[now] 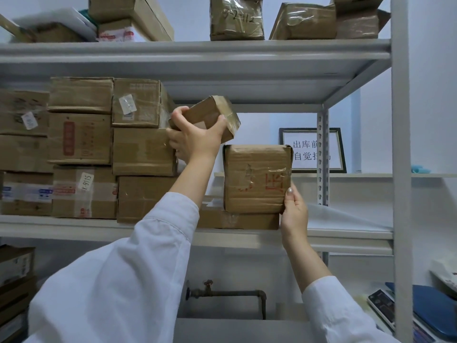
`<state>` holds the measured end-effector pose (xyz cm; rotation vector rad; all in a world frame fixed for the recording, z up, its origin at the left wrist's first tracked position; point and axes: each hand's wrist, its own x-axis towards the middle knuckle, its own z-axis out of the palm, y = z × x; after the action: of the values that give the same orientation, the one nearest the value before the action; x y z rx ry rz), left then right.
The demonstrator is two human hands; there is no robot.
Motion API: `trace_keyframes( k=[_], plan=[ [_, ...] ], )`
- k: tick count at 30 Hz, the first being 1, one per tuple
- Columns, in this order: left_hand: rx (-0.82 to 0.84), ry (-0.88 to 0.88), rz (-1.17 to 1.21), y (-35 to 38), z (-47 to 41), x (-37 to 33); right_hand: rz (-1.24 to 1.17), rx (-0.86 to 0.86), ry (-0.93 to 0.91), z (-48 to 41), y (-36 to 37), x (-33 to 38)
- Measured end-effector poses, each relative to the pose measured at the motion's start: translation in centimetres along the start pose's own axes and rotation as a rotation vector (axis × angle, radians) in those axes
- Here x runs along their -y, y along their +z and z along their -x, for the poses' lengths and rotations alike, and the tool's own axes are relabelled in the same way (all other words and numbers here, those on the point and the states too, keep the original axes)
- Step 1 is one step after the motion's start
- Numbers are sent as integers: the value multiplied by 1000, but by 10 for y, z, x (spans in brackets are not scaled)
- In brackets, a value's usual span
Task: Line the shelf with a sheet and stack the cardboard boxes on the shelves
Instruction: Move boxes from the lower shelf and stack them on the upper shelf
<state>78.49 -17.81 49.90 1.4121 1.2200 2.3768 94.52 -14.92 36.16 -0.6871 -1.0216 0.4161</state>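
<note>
My left hand [195,138] grips a small taped cardboard box [210,112], tilted in the air beside the stacked boxes [143,149] on the middle shelf [346,233]. My right hand [293,209] holds the lower right corner of a squarish box with red marks [256,178]. That box rests on a flat box [237,220] lying on the shelf. A white sheet [346,216] covers the shelf's right part, its far edge curling up.
Stacked cardboard boxes [79,144] fill the shelf's left half. More boxes [236,18] sit on the top shelf. The white upright post [400,169] stands at right. A framed sign [311,149] hangs behind. Below are a tap and pipe [222,293] and a blue scale [430,310].
</note>
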Motion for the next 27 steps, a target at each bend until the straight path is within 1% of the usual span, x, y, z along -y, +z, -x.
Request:
trace_keyframes(
  k=[3, 6, 11, 14, 19, 24, 27],
  plan=[
    [24, 26, -39, 4, 3, 2, 45, 23, -40, 3, 2, 2],
    [43, 81, -87, 5, 1, 3, 63, 30, -38, 4, 5, 1],
    [126, 177, -176, 9, -10, -3, 83, 50, -33, 2, 7, 0],
    [170, 241, -181, 13, -13, -2, 112, 76, -31, 4, 11, -1],
    [197, 287, -172, 14, -20, 8, 176, 120, -12, 8, 22, -8],
    [229, 307, -95, 10, -29, 20, 633, 166, -1, 9, 28, 1],
    [191, 331, -97, 5, -29, 29, 889, 207, -111, 13, 36, 13]
  ],
)
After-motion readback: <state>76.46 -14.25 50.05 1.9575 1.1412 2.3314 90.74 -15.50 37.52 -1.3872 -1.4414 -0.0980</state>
